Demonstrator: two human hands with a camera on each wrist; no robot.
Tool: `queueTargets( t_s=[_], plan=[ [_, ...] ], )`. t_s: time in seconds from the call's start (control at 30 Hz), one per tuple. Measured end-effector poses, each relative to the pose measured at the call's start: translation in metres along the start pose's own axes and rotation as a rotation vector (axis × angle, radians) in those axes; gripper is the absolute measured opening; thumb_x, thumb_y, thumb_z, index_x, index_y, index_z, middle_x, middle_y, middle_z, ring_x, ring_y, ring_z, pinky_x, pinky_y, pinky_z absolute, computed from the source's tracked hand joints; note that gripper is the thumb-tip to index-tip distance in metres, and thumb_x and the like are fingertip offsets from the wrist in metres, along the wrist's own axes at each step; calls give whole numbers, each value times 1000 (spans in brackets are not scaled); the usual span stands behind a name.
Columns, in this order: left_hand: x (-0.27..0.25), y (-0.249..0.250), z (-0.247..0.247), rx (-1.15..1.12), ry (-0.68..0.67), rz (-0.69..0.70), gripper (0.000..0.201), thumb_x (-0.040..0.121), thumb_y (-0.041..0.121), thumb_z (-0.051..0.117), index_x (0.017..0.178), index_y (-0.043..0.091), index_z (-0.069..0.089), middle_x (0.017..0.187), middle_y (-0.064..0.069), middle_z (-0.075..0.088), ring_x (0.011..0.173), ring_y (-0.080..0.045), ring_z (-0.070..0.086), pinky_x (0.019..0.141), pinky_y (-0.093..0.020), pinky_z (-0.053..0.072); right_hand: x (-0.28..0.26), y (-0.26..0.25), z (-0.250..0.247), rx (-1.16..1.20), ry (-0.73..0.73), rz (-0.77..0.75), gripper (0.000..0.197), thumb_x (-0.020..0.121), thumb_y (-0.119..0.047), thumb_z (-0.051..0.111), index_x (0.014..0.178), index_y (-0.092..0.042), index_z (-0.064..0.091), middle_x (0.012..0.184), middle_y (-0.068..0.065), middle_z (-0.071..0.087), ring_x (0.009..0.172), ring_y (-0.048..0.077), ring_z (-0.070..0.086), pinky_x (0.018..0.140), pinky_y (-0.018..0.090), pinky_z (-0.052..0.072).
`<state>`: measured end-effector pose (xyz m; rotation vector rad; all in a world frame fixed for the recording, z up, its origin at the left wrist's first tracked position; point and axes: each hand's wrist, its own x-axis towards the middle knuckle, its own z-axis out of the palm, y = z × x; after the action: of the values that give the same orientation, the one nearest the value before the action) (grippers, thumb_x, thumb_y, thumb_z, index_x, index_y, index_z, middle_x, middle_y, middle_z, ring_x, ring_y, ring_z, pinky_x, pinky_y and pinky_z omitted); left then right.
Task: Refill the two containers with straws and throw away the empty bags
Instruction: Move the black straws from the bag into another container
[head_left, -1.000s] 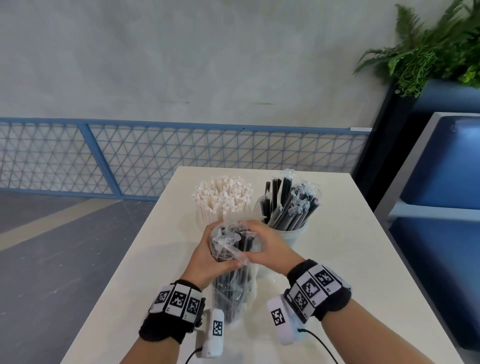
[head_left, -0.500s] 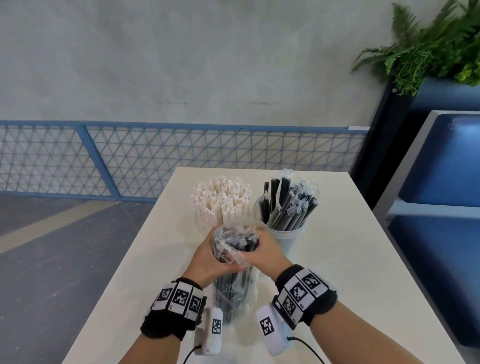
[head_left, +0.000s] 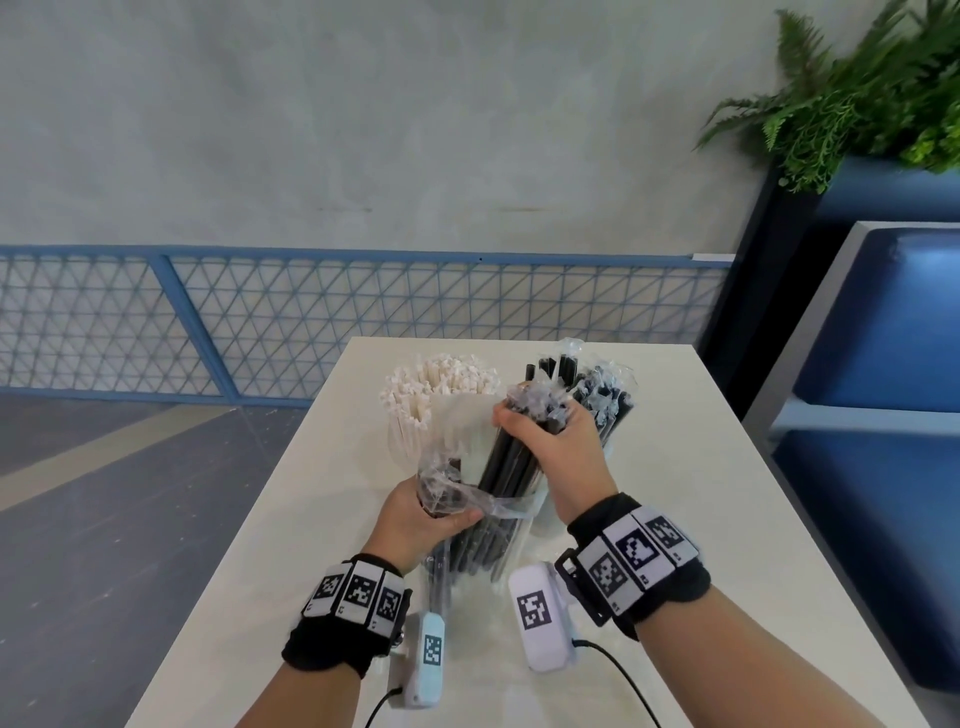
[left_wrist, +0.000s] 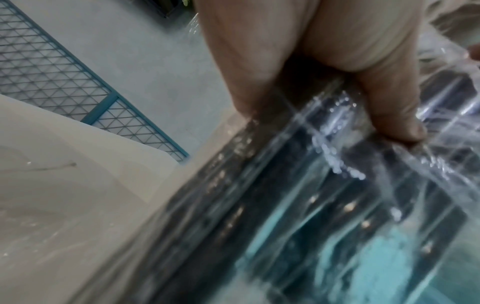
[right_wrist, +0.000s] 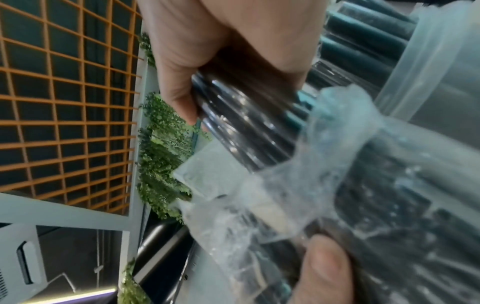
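Note:
My right hand (head_left: 540, 441) grips a bundle of black straws (head_left: 506, 467) near its top, half drawn out of a clear plastic bag (head_left: 483, 540). My left hand (head_left: 421, 519) holds the bag's crumpled mouth lower down, thumb pressed on the plastic (left_wrist: 394, 127). In the right wrist view the fingers wrap the black straws (right_wrist: 246, 127) just above the bag's mouth (right_wrist: 272, 195). Behind stand two containers: one packed with white straws (head_left: 436, 384), one with wrapped black straws (head_left: 597, 395), its clear rim (right_wrist: 428, 61) close to my right hand.
The white table (head_left: 675, 493) ends close on the left above a grey floor. A blue mesh railing (head_left: 311, 317) runs behind it. A blue bench (head_left: 883, 364) and a fern planter (head_left: 857, 93) stand to the right.
My right hand has pulled the black straw bundle up and back out of the bag, toward the black straw container. My left hand has slid down, holding the bag low.

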<state>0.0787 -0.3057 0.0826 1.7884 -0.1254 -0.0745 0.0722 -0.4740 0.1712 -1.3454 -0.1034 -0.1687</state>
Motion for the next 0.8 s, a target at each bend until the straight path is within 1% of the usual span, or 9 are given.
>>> queueTargets(
  t_s=[0.1, 0.2, 0.3, 0.37, 0.43, 0.53, 0.67, 0.73, 0.8],
  plan=[
    [-1, 2, -1, -13, 15, 13, 19, 68, 4, 78, 80, 16, 70, 72, 12, 75, 75, -3, 70, 68, -12, 51, -3, -3, 0, 5, -73, -18, 16, 75, -2, 71, 85, -13, 64, 79, -3, 68, 74, 3, 66, 68, 16, 52],
    [0, 2, -1, 2, 43, 23, 22, 68, 2, 78, 75, 20, 68, 66, 12, 73, 69, 1, 68, 64, -11, 50, -11, 13, -1, -282, -164, 59, 37, 64, -18, 83, 93, -17, 61, 88, -5, 69, 81, 5, 67, 75, 23, 57],
    [0, 1, 2, 27, 69, 23, 29, 65, 0, 80, 75, 22, 66, 63, 13, 70, 63, 4, 66, 59, -11, 50, -24, 32, 4, -388, -161, 79, 29, 64, -20, 83, 84, -23, 62, 76, -10, 68, 76, 6, 67, 73, 29, 57],
    [0, 3, 2, 17, 50, 24, 24, 65, 6, 81, 76, 22, 67, 65, 11, 71, 66, 1, 67, 62, -13, 51, -23, 31, 6, -311, -62, 97, 25, 67, -15, 81, 83, -22, 63, 80, -7, 68, 80, 10, 67, 78, 36, 58],
    [0, 5, 0, 6, 23, 23, 16, 67, 12, 81, 74, 21, 69, 67, 10, 73, 70, -3, 69, 67, -17, 52, -16, 19, 5, -188, 60, 100, 23, 70, -10, 77, 86, -18, 62, 87, -1, 68, 83, 12, 66, 81, 34, 56],
    [1, 6, -3, -19, 7, 14, 16, 64, 16, 81, 76, 16, 70, 70, 9, 74, 74, -6, 70, 73, -24, 52, -2, -4, 2, 49, 207, 38, 17, 74, -3, 73, 87, -9, 63, 86, 6, 68, 80, 18, 66, 78, 32, 57],
    [5, -1, -3, -70, 34, -5, 62, 43, 43, 86, 92, 10, 67, 84, -1, 75, 85, -15, 70, 83, -33, 53, 12, -18, -5, 227, 312, 58, 8, 77, -3, 69, 83, -5, 65, 78, 12, 65, 78, 30, 62, 81, 48, 53],
    [6, -5, -3, -90, 46, -22, 76, 34, 53, 86, 96, 14, 65, 90, -4, 74, 90, -19, 70, 85, -34, 52, 16, -23, -9, 262, 343, 62, 11, 78, -5, 70, 87, -1, 66, 77, 13, 65, 76, 30, 61, 77, 45, 53],
    [6, -4, -3, -93, 58, -37, 67, 35, 46, 85, 93, 19, 65, 89, -2, 74, 90, -18, 69, 86, -33, 51, 19, -30, -15, 312, 378, 63, 16, 78, -5, 69, 93, 2, 64, 75, 11, 66, 71, 26, 64, 69, 36, 56]
  ],
)
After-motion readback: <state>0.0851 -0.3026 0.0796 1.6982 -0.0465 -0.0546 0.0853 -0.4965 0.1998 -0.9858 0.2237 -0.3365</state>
